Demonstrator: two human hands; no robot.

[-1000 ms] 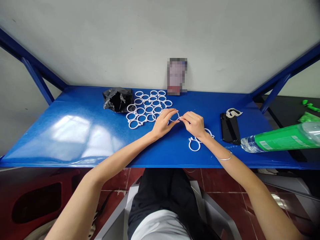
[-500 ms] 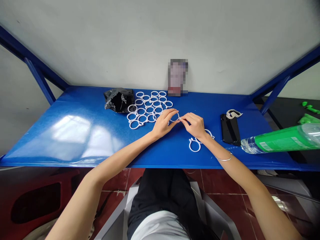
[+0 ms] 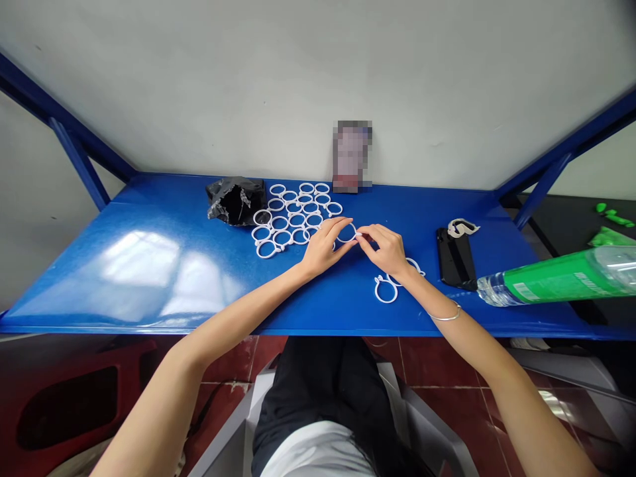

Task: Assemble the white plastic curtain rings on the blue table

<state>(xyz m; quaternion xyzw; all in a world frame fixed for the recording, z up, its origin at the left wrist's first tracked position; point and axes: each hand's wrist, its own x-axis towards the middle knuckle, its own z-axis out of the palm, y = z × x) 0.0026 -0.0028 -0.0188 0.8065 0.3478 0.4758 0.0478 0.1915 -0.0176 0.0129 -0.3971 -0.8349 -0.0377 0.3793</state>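
Between my two hands is a white plastic ring (image 3: 354,228) with a small clasp. My left hand (image 3: 325,246) curls around its left side, thumb and fingers on the rim. At the ring's right edge, the fingertips of my right hand (image 3: 385,247) pinch the clasp. A cluster of similar white rings (image 3: 297,219) lies to the left and behind my left hand, which covers part of it. By my right wrist lie more rings (image 3: 386,289), one partly hidden by the wrist.
A crumpled black plastic bag (image 3: 237,201) sits at the back left of the blue table (image 3: 318,311). On the right lie a black phone (image 3: 456,258), a cream-coloured curved item (image 3: 464,228) and a green-labelled bottle (image 3: 571,275). A blurred-out upright object (image 3: 352,156) leans against the wall.
Both hands stay almost in place around the ring, with only slight finger movement. The view has shifted a little; the other things lie as before.
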